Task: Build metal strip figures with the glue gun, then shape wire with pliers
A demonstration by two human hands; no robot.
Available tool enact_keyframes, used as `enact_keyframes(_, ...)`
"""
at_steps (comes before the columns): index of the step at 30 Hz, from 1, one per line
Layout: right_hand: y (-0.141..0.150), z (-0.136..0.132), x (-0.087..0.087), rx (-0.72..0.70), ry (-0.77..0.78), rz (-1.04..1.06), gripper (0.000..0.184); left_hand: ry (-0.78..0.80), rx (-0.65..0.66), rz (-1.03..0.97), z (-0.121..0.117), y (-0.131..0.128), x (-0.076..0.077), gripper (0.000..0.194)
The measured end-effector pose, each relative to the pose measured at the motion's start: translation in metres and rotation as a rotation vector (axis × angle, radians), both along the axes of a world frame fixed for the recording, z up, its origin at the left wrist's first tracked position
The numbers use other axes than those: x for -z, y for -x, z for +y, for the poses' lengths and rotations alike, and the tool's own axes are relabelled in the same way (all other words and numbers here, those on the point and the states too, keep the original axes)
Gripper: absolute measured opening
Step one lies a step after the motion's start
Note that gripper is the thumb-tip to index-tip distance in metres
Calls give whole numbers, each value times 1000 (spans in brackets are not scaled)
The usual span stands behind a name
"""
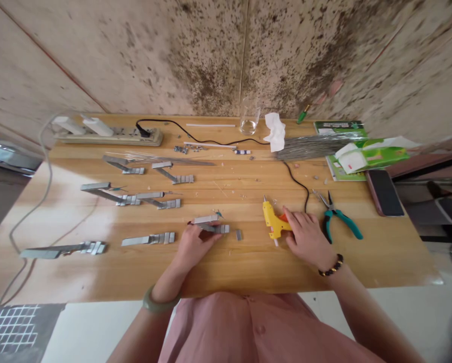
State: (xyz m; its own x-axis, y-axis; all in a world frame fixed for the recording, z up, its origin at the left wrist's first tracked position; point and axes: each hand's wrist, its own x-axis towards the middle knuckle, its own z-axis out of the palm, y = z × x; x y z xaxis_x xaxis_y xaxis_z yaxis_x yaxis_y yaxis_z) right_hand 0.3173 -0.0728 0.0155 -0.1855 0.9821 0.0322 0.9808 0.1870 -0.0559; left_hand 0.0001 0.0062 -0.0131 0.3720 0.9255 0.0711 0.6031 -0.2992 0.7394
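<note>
Between the fingers of my left hand is a grey folded strip piece, with a thin wire and a bit of teal at its far end. A small grey rectangle lies on the wood just right of it. My right hand is closed around the handle of a yellow hot glue gun, whose nozzle points away from me. The gun lies on its side, low at the tabletop. Teal-handled pliers rest to the right of that hand. Similar grey pieces lie to the left.
Along the back stand a power strip, a drinking glass and a crumpled tissue. A bundle of thin metal wires lies beside a green tissue pack. A phone sits at the right. The gun's black cord crosses the table.
</note>
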Motion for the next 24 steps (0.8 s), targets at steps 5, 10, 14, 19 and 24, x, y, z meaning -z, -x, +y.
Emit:
enact_keyframes(5, 19, 0, -18, 12, -133, 134, 42, -16, 11, 18, 0, -1, -1, 24)
enact_keyframes(10, 65, 5, -14, -195, -70, 387, 18, -113, 25, 84, 0, -2, 3, 21)
enact_keyframes(14, 94, 14, 1, -233, 9, 398, 9, -199, 17, 105, -1, -2, 8, 17)
enact_keyframes(19, 102, 21, 13, -230, 9, 412, 4, -189, 23, 97, 0, -3, 7, 15)
enact_keyframes(24, 104, 23, 20, -172, -56, 513, 8, -136, 32, 77, 1, -3, 4, 17)
